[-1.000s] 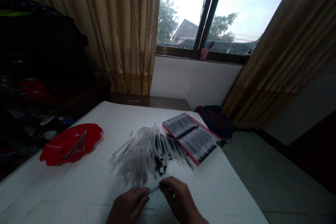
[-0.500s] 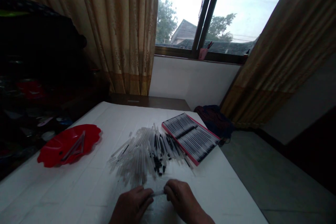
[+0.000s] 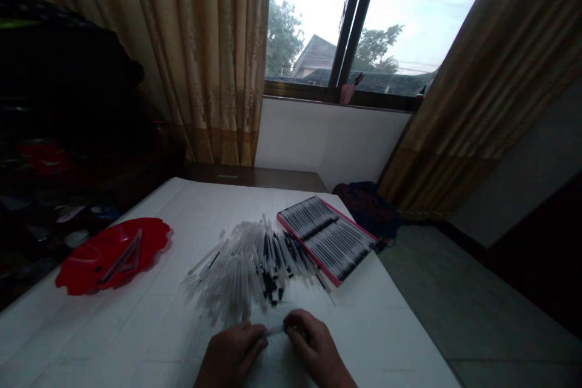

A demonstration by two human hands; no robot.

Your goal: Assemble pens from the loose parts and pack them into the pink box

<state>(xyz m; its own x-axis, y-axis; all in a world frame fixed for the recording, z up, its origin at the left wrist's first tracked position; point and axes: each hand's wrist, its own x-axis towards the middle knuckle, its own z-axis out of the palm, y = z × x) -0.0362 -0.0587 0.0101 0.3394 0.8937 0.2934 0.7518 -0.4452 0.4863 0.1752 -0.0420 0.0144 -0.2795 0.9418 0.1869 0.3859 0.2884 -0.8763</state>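
Note:
Low in the view, a slim clear pen (image 3: 275, 331) is held sideways above the white tabletop. Its left end is pinched between the thumb and fingers of my left hand (image 3: 233, 353). My right hand (image 3: 313, 342) closes on the other end, where something dark shows at the fingertips, too blurred to make out. Just beyond both hands lies a loose heap of clear pen barrels (image 3: 234, 276), with several small black caps (image 3: 270, 286) at its right side. Pens with dark ends fill a pink-edged box (image 3: 337, 242) in two rows.
A red scalloped dish (image 3: 79, 264) with clear pieces in it sits at the left of the white table (image 3: 150, 327). Dark clutter crowds the far left. Dark cloth (image 3: 368, 206) lies past the far right corner. A pink cup (image 3: 347, 94) stands on the windowsill.
The view has shifted slightly, so the whole scene sits a little further left. Both hands keep the same hold on the pen, and the heap and box look unchanged.

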